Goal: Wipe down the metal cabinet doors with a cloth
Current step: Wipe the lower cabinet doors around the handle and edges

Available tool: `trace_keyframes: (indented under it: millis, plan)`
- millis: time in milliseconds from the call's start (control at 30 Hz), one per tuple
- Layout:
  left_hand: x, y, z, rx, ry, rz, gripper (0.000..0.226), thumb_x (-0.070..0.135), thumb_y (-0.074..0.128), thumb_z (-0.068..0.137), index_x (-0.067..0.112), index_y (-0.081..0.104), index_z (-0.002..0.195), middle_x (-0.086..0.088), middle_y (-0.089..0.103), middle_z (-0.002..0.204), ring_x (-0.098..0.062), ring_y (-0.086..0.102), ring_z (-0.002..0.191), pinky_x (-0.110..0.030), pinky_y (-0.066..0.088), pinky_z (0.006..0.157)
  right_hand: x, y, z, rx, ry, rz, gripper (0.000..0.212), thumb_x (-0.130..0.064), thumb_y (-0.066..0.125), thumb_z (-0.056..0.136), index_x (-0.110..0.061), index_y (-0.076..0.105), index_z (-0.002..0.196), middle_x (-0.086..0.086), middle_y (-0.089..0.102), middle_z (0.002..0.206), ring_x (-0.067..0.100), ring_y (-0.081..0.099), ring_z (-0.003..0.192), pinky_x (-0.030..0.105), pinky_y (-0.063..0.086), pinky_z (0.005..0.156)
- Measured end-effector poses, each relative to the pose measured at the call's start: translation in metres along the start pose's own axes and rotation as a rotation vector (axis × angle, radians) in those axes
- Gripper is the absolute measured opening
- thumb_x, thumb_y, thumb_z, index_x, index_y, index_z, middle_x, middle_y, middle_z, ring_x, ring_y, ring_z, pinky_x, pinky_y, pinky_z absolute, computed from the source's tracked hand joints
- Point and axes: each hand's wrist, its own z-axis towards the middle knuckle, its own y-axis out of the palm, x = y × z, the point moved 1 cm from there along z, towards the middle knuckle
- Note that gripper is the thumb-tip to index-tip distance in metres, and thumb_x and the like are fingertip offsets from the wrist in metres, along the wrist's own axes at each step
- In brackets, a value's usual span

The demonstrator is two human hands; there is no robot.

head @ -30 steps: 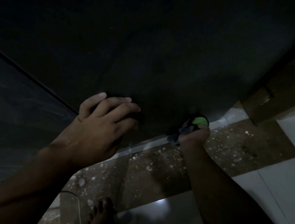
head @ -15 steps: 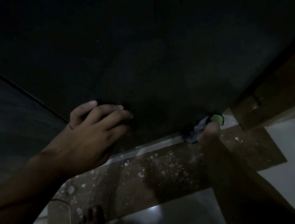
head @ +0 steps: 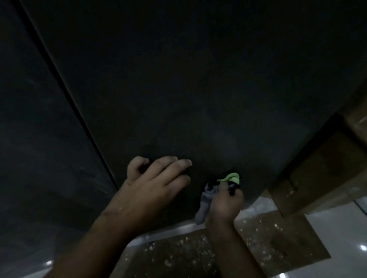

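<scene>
Dark metal fills most of the frame; at the far left stands the left door (head: 17,138), dull and streaked, parted from the right door (head: 191,67) by a thin seam (head: 75,111) that runs aslant from the top edge toward the centre. Just right of the seam's lower end the left hand (head: 156,185) lies flat on the right door, its fingers (head: 177,165) loosely spread and near straight, the forefinger crooked; it holds nothing and seems only to brace the body. Beside it, toward the lower centre, the right hand (head: 224,203) has its fingers curled tight round a bunched cloth (head: 206,197), grey with a bright green patch at the top; the cloth is pressed to the right door close to its bottom edge, a loose tail hanging down past the wrist. Below the doors lies a brown sheet (head: 171,263) flecked with pale specks, and around it glossy white tiles (head: 355,227); at the right a wooden block (head: 319,174) stands against the cabinet's corner.

By my reading the step in hand is the wiping of the lowest strip of the right door. The next move calls for firm, even pressure along that bottom edge, sideways toward the corner by the block; the left door looks smeared, so it likely wants its turn as well.
</scene>
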Motion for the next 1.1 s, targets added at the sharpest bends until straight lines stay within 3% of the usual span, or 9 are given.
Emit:
trace_keyframes:
  millis: [167,333,467,567,667,867,933,1000,1100]
  plan:
    - [-0.010,-0.051,-0.010,0.193,-0.124,-0.033,0.043,0.033,0.050,0.081,0.032,0.058,0.123,0.003,0.045,0.149,-0.022,0.039,0.132,-0.048,0.034,0.094,-0.061,0.014,-0.047,0.011,-0.351,0.067,0.038,-0.028,0.063,0.098,-0.017,0.055,0.134,0.001,0.062,0.124,0.013,0.063,0.107,0.008,0.048,0.077]
    - [-0.019,-0.102,-0.031,0.345,-0.209,-0.114,0.047,0.032,0.049,0.079,0.031,0.058,0.125,0.001,0.043,0.147,-0.025,0.039,0.127,-0.045,0.031,0.092,-0.114,0.028,-0.107,-0.154,-0.643,-0.032,0.029,-0.030,0.071,0.090,-0.027,0.053,0.113,-0.008,0.058,0.109,-0.001,0.058,0.095,0.002,0.041,0.074]
    - [-0.025,-0.139,-0.037,0.547,-0.399,-0.257,0.053,0.027,0.049,0.077,0.028,0.053,0.130,-0.001,0.047,0.142,-0.028,0.046,0.124,-0.053,0.037,0.097,-0.132,0.053,-0.149,-0.241,-0.716,-0.137,0.047,-0.032,0.078,0.082,-0.025,0.042,0.110,-0.004,0.053,0.106,0.012,0.053,0.094,0.014,0.044,0.080]
    - [-0.016,-0.166,-0.032,0.655,-0.454,-0.314,0.051,0.026,0.049,0.081,0.025,0.050,0.132,0.001,0.051,0.139,-0.025,0.052,0.120,-0.050,0.037,0.098,-0.152,0.052,-0.172,-0.320,-0.748,-0.095,0.049,-0.018,0.081,0.080,-0.027,0.042,0.108,-0.008,0.055,0.103,0.011,0.054,0.090,0.006,0.040,0.076]
    - [-0.005,-0.185,-0.029,0.683,-0.408,-0.357,0.052,0.022,0.045,0.084,0.021,0.050,0.135,0.001,0.048,0.144,-0.020,0.050,0.126,-0.044,0.035,0.101,-0.184,0.043,-0.182,-0.481,-0.736,-0.068,0.047,-0.016,0.081,0.079,-0.036,0.050,0.109,-0.008,0.062,0.110,0.008,0.063,0.099,0.025,0.053,0.086]
    - [0.005,-0.199,-0.005,0.629,-0.390,-0.363,0.067,0.036,0.040,0.094,0.025,0.017,0.155,-0.001,0.012,0.167,-0.011,0.010,0.153,-0.046,0.007,0.124,-0.250,0.023,-0.203,-0.881,-0.354,0.189,0.040,-0.007,0.060,0.092,-0.029,0.060,0.126,0.007,0.072,0.120,0.024,0.069,0.112,0.040,0.054,0.094]
    - [0.007,-0.198,0.008,0.609,-0.432,-0.378,0.072,0.046,0.034,0.094,0.029,0.001,0.156,-0.004,-0.006,0.167,-0.014,-0.009,0.154,-0.045,-0.006,0.122,-0.268,0.012,-0.203,-0.952,-0.365,0.129,0.043,-0.009,0.057,0.097,-0.034,0.058,0.132,0.010,0.072,0.120,0.026,0.069,0.112,0.038,0.052,0.093]
    - [0.007,-0.196,0.020,0.617,-0.467,-0.354,0.075,0.044,0.035,0.092,0.023,0.000,0.156,-0.011,-0.009,0.166,-0.023,-0.010,0.154,-0.050,0.003,0.123,-0.287,0.000,-0.203,-1.023,-0.420,-0.005,0.043,-0.010,0.055,0.099,-0.036,0.059,0.133,0.009,0.073,0.115,0.024,0.070,0.104,0.035,0.052,0.087]
    - [-0.002,-0.188,0.039,0.634,-0.452,-0.230,0.100,0.029,0.075,0.081,0.007,0.013,0.157,-0.024,-0.002,0.164,-0.037,0.002,0.151,-0.059,0.020,0.116,-0.314,-0.012,-0.202,-1.076,-0.621,-0.377,0.048,-0.008,0.059,0.098,-0.038,0.056,0.135,0.005,0.071,0.108,0.009,0.067,0.094,0.026,0.054,0.082]
